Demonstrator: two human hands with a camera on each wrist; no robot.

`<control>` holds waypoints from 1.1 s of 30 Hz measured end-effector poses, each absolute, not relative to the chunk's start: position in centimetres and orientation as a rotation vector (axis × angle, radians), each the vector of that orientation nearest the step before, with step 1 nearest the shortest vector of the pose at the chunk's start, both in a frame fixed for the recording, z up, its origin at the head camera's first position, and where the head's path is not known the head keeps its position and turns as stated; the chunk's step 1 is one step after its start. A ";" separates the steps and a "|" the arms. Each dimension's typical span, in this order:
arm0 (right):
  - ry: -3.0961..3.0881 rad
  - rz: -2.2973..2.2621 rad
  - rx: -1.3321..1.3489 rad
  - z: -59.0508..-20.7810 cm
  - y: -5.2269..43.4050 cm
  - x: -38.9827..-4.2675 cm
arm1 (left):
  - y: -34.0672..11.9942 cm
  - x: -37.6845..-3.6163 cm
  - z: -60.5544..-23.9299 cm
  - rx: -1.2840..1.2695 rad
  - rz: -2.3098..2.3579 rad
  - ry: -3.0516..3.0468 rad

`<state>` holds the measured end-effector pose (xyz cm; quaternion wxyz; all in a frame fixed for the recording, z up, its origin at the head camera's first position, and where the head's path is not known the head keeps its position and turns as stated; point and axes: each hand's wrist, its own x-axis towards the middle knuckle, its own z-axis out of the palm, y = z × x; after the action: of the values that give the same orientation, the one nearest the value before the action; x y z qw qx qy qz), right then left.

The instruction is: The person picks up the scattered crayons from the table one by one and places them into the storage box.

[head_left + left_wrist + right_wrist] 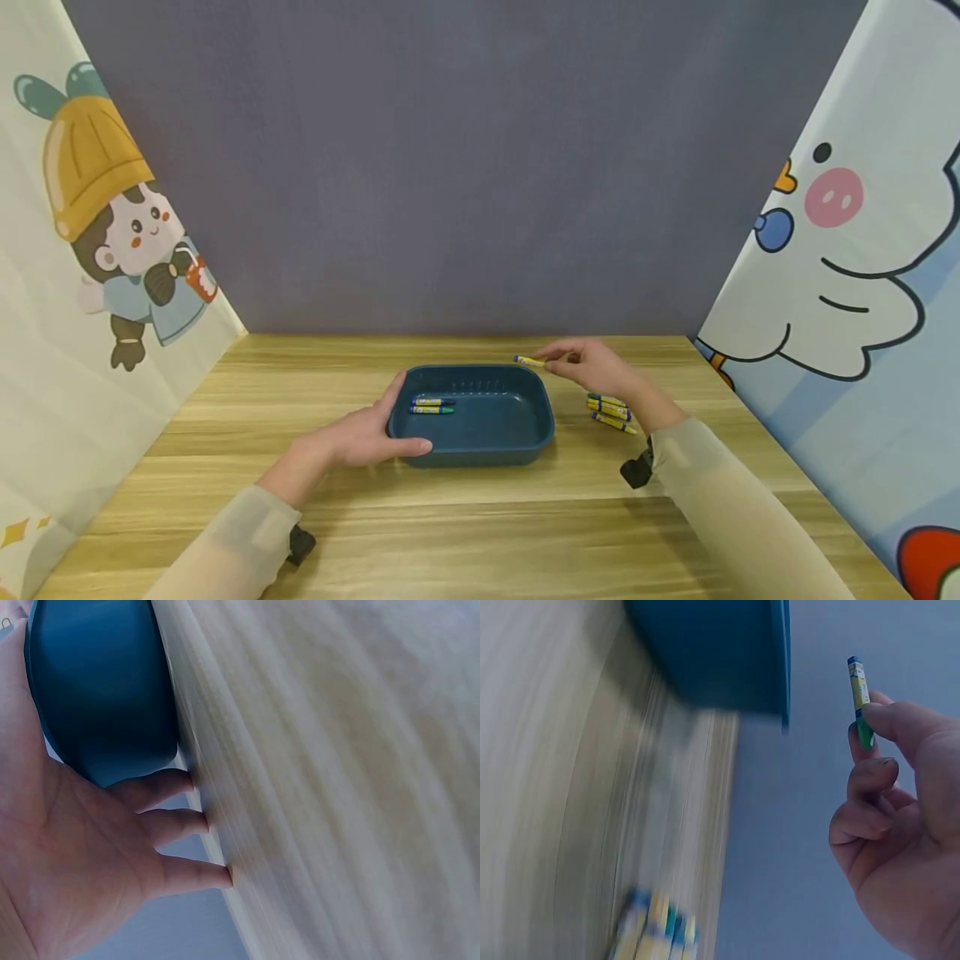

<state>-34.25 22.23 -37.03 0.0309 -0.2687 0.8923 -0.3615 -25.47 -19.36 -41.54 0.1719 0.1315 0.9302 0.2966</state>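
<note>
A dark blue plastic tray (487, 433) sits mid-table with two crayons (432, 406) lying in its left part. My left hand (360, 437) grips the tray's near-left corner, thumb along the front wall; in the left wrist view its fingers (169, 825) curl beside the tray (97, 690). My right hand (592, 367) hovers over the tray's far-right corner and pinches a yellow-and-blue crayon (529, 361) (859, 697) by one end. Several more crayons (611, 412) (656, 934) lie on the wood right of the tray, under my right wrist.
A wooden table (480, 525) is closed in by a grey back wall (465, 167) and cartoon-printed side panels, left (90, 250) and right (847, 275).
</note>
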 end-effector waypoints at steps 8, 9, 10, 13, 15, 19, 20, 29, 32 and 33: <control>2.615 -1.098 -0.937 -37.0 15.5 -33.2 | -19.2 -25.6 -41.5 0.364 0.890 2.628; 2.601 -1.090 -0.951 -37.2 14.8 -33.2 | -19.2 -25.6 -41.5 0.365 0.901 2.624; 2.584 -1.088 -0.962 -37.5 14.1 -33.2 | -19.2 -25.7 -41.5 0.368 0.912 2.621; 2.552 -1.057 -1.004 -38.4 12.1 -33.2 | -19.3 -25.8 -41.5 0.376 0.929 2.613; 2.552 -1.016 -1.035 -39.0 10.8 -33.3 | -19.3 -25.8 -41.5 0.377 0.935 2.605; 2.570 -0.924 -1.050 -40.1 8.5 -33.4 | -19.4 -25.8 -41.5 0.370 0.966 2.573; 2.574 -0.907 -1.052 -40.3 8.1 -33.5 | -19.4 -25.8 -41.5 0.370 0.966 2.571; 2.590 -0.865 -0.988 -42.3 6.0 -33.6 | -19.4 -25.8 -41.6 0.387 0.899 2.605; 2.615 -0.818 -1.009 -42.6 5.8 -33.7 | -19.4 -25.8 -41.7 0.370 0.914 2.587; 2.629 -0.798 -1.018 -42.7 5.8 -33.7 | -19.4 -25.8 -41.7 0.368 0.915 2.585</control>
<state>-33.74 5.76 -42.66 0.1057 -0.3456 0.8922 -0.2710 -25.80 -19.37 -41.68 0.1862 0.1307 0.9180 0.3248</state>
